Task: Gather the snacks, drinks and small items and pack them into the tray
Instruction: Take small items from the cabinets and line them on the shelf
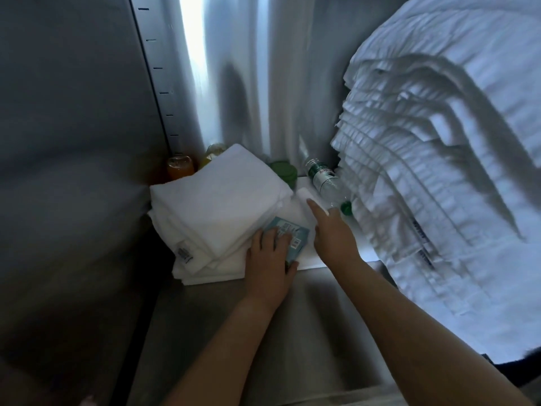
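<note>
My left hand [270,256] grips a light-blue packet [295,234] lying on the front corner of a stack of folded white towels [210,206]. My right hand [332,232] reaches forward with straight fingers, its fingertips beside a clear water bottle [322,178] with a green cap [346,208]; the bottle lies tilted against hanging white linen. Behind the towels stand an orange drink bottle [180,167], a yellowish bottle [215,150] and a green-lidded container [282,169], all partly hidden. A white flat surface [310,260] shows under the towels; I cannot tell if it is the tray.
Steel walls [73,142] close in the left and back of the metal shelf [292,332]. A large pile of folded white linen [439,171] fills the right side and overhangs the bottle.
</note>
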`<state>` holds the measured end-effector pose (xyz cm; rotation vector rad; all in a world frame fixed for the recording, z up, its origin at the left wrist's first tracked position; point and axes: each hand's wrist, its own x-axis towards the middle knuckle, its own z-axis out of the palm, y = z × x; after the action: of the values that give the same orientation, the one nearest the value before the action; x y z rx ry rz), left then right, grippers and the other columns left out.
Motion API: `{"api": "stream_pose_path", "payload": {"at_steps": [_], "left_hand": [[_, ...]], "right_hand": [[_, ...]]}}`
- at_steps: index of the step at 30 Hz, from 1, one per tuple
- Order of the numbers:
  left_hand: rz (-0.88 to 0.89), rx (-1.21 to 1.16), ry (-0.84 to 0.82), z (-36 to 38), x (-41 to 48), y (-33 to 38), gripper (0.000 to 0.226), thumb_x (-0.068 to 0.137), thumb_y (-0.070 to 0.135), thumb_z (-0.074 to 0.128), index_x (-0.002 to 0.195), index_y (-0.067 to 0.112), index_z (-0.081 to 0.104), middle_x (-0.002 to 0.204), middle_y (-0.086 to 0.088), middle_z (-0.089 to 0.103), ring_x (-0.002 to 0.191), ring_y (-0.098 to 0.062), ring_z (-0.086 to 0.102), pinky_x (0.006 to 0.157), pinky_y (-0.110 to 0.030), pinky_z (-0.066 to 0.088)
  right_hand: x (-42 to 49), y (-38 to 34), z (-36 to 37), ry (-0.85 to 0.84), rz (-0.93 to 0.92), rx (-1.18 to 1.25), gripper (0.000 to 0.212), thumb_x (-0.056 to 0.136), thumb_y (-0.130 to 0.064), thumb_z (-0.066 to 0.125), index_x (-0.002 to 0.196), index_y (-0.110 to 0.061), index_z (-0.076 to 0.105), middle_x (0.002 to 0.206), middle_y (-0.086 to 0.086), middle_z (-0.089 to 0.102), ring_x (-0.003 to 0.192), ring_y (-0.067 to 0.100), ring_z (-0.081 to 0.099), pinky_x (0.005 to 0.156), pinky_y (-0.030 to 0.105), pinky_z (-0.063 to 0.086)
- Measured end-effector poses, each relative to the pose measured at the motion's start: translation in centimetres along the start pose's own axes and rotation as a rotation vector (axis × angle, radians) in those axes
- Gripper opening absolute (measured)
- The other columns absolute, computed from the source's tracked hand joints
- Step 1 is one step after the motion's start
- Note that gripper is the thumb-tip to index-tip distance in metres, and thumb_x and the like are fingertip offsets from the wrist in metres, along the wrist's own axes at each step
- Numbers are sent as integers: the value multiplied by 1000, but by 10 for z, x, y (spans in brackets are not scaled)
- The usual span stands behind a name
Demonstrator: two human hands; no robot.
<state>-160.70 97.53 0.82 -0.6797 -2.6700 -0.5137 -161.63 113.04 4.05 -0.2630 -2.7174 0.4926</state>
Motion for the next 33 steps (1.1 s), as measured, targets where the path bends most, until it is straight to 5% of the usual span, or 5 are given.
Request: {"api": "stream_pose_path", "payload": {"at_steps": [7, 13, 18, 22, 33], "left_hand": [[-10, 27, 28, -21, -54, 13, 61, 89, 45, 53, 142, 22, 33, 150, -4, 26, 138, -26, 14, 110, -40, 24], [-10, 66, 38, -66, -139, 40, 55, 90, 42, 50, 141, 24, 38, 149, -2, 32, 139, -28, 19, 112, -40, 22], [2, 96, 150, -117, -222, 78, 49, 69, 22, 80, 114, 9, 66, 117, -19, 61, 112, -48, 52, 85, -56, 48], [-41, 142, 234, -152, -284, 98, 52, 69, 22, 82, 118, 11, 65, 119, -19, 61, 115, -48, 49, 88, -59, 47], [-220, 364, 386, -258, -441, 105, 51, 73, 28, 78, 120, 16, 64, 124, -13, 59, 120, -44, 48, 90, -55, 47]], "right_hand": [[-70, 21, -26, 60, -11, 14, 65, 93, -9, 47, 146, -39, 24, 133, 9, 40, 90, 24, 57, 71, 31, 49], [-153, 34, -62, 181, -229, 126, 64, 93, -9, 49, 145, -39, 24, 133, 12, 42, 108, 31, 56, 89, 41, 51], [-236, 29, -103, 158, -423, 214, 68, 93, -10, 49, 141, -50, 22, 132, 9, 41, 106, 31, 54, 83, 37, 49], [-300, 12, -131, 137, -587, 214, 69, 90, -5, 54, 145, -38, 26, 128, 12, 46, 92, 32, 60, 69, 39, 54], [-412, -91, -155, 115, -898, 461, 47, 92, -4, 49, 137, -16, 47, 124, 12, 52, 105, 21, 53, 93, 20, 39]]}}
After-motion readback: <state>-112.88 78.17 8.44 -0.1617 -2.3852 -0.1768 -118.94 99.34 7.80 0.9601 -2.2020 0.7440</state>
